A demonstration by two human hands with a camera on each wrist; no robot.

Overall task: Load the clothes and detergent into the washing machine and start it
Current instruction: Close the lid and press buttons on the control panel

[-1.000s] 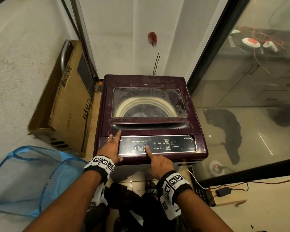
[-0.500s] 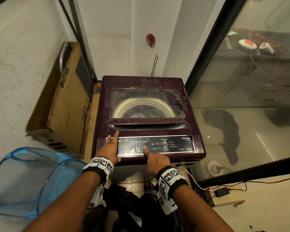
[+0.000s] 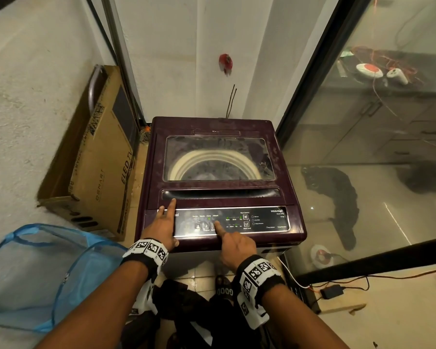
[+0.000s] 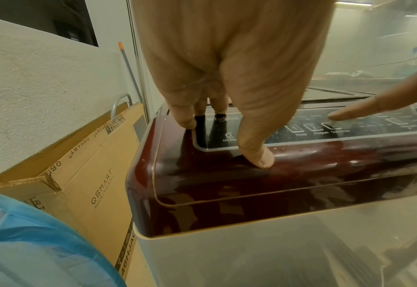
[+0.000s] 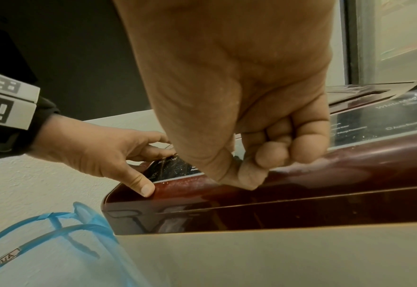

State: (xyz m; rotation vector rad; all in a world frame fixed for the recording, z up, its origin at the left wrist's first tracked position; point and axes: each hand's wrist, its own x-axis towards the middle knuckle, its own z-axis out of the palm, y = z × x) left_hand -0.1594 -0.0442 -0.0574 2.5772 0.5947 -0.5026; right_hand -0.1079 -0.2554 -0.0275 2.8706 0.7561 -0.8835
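Observation:
A maroon top-loading washing machine (image 3: 219, 127) stands with its glass lid down, and the pale drum rim shows through the glass. Its black control panel (image 3: 262, 220) runs along the front, with small green lights lit. My left hand (image 3: 161, 225) rests on the panel's left end with straight fingers, its thumb (image 4: 259, 157) on the maroon front edge. My right hand (image 3: 233, 244) points with its index finger (image 4: 350, 113), whose tip touches the third button (image 4: 331, 126). The other right fingers (image 5: 288, 147) are curled in. No detergent is visible.
A blue mesh laundry basket (image 3: 35, 273) stands at my left. Between it and the machine, a cardboard TV box (image 3: 98, 172) leans on the wall. A glass partition (image 3: 363, 147) closes the right side. Cables and an adapter (image 3: 332, 290) lie on the floor at the right.

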